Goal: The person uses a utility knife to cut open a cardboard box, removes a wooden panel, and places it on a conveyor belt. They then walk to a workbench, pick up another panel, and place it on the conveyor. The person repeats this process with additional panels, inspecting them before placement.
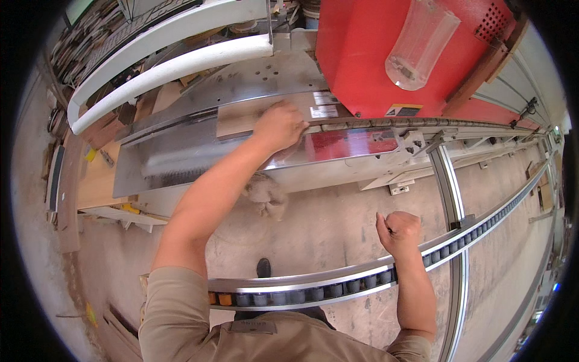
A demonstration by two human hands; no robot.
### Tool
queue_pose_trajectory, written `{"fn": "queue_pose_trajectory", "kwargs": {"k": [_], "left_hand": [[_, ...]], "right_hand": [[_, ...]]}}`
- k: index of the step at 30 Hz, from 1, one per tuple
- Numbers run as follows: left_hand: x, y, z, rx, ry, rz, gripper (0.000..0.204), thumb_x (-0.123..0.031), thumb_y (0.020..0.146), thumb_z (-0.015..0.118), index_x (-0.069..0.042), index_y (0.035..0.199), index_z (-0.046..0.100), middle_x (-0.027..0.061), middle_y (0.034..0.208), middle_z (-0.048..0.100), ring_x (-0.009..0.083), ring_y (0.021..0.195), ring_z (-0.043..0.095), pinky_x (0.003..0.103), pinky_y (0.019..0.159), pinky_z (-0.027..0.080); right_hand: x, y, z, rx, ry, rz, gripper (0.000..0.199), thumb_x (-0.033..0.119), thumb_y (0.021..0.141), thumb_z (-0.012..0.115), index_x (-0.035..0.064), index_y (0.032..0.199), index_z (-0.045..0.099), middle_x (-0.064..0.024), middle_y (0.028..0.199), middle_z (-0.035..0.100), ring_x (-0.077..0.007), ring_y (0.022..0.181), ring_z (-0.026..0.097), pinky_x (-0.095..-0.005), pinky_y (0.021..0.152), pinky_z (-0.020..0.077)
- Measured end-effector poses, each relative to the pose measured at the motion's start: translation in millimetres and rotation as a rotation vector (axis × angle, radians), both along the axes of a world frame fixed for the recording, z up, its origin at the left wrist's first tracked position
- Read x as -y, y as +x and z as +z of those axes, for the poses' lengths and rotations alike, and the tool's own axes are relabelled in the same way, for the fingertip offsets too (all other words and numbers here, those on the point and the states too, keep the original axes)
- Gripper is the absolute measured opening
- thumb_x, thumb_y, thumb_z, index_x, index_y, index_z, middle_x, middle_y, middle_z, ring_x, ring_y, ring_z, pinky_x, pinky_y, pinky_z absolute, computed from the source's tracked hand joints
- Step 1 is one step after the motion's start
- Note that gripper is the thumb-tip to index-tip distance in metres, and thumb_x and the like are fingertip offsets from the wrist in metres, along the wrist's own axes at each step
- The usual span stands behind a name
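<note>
— What do we see at the left hand (278,125)?

— We see it stretched far forward, the palm down and the fingers spread flat on a thin wooden board (241,116). The board lies on the metal bed (181,154) of the machine, just left of the red housing (368,54).

— And the right hand (398,232)?

— It is well apart from the left one, nearer to our body, closed in a loose fist. It holds nothing that we can see. It hovers just above the roller rail (338,282), which curves below both hands.

— What is beyond the left hand?

— A white curved guard (175,63), and a clear plastic hood (422,42) on the red housing.
</note>
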State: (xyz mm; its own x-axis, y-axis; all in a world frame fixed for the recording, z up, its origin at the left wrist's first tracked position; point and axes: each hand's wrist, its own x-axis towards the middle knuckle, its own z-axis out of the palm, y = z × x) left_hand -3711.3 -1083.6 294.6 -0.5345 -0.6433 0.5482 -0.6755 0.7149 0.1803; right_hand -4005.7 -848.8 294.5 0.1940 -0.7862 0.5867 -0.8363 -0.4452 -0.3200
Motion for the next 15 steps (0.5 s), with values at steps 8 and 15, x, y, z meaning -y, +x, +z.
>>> {"fn": "queue_pose_trajectory", "kwargs": {"k": [8, 15], "left_hand": [[-0.9, -40.6, 1.8, 0.084, -0.220, 0.108, 0.032, -0.034, 0.088, 0.067, -0.006, 0.074, 0.072, 0.0136, 0.080, 0.065, 0.0335, 0.084, 0.061, 0.044, 0.079, 0.050], [-146.1, -0.6, 31.9, 0.419, 0.185, -0.445, 0.044, -0.046, 0.087, 0.065, -0.004, 0.100, 0.067, 0.0146, 0.099, 0.063, 0.0340, 0.094, 0.057, 0.046, 0.081, 0.049]], "right_hand": [[4.7, 3.6, 0.3, -0.091, -0.068, -0.037, 0.037, 0.006, 0.077, 0.074, 0.0083, 0.054, 0.045, -0.0095, 0.052, 0.049, -0.0301, 0.046, 0.052, -0.0403, 0.044, 0.0393], [-8.6, -21.6, -3.7, -0.090, -0.147, -0.289, 0.037, 0.011, 0.080, 0.073, 0.0062, 0.055, 0.046, -0.0124, 0.054, 0.050, -0.0335, 0.050, 0.052, -0.0443, 0.048, 0.0395]]}}
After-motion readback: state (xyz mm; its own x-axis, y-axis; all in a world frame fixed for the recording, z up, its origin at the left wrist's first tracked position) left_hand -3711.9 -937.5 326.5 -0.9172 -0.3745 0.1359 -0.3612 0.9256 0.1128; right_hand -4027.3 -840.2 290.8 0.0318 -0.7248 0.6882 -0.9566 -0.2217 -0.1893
